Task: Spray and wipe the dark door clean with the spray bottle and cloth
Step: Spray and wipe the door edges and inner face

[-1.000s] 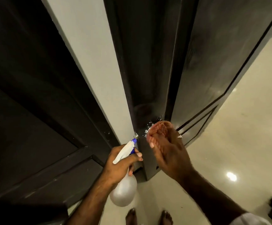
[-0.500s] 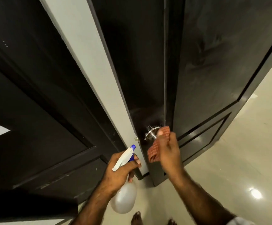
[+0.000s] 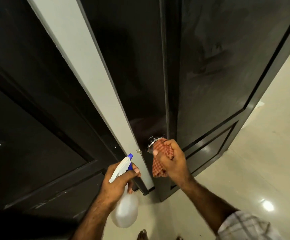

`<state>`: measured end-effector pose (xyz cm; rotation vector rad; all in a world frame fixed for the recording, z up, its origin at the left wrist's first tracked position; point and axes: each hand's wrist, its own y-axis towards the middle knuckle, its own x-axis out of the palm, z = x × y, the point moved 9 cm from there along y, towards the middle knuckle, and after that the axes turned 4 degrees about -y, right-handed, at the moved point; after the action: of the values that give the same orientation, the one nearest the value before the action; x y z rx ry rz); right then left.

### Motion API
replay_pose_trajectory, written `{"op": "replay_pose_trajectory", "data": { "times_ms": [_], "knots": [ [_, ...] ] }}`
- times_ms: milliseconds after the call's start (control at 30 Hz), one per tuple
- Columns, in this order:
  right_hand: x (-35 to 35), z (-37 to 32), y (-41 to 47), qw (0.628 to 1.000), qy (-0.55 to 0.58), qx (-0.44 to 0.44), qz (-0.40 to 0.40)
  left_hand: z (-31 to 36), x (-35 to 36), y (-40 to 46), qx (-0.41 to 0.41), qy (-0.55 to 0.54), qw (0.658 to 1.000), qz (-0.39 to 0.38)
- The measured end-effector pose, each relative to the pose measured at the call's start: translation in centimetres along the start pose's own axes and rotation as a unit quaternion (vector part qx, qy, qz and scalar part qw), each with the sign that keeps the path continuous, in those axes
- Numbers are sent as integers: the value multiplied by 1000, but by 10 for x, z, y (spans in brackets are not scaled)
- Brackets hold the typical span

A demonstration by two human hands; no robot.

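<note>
Soft orange checked cloth (image 3: 162, 159), limp and light, bunched in right hand (image 3: 172, 161), fingers curled tight, pressed on wet metal door knob (image 3: 152, 143) of dark glossy door (image 3: 132, 75). Left hand (image 3: 119, 181) wrapped round neck of light white plastic spray bottle (image 3: 125, 210): best hold.

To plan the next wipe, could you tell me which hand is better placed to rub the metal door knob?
Right hand: it grips the orange checked cloth against the knob; the left hand holds the white spray bottle.

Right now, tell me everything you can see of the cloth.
The cloth is an orange-and-white checked fabric, soft and crumpled. The right hand grips it, bunched over the shiny metal door knob on the dark door. A loose end hangs below the fingers. Whether it is damp cannot be told.
</note>
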<state>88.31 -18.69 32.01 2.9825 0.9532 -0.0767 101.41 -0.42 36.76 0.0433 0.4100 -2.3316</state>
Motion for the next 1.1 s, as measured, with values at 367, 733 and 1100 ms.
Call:
{"op": "replay_pose_trajectory", "data": {
  "times_ms": [367, 733, 1100],
  "knots": [
    [45, 62, -41, 804, 443, 396, 29, -4, -6, 6, -13, 15, 1000, 17],
    [-2, -20, -3, 959, -279, 16, 44, 8, -16, 3, 9, 18, 1000, 21],
    [-36, -19, -17, 994, -12, -106, 17, 15, 22, 9, 14, 20, 999, -48]
  ]
}}
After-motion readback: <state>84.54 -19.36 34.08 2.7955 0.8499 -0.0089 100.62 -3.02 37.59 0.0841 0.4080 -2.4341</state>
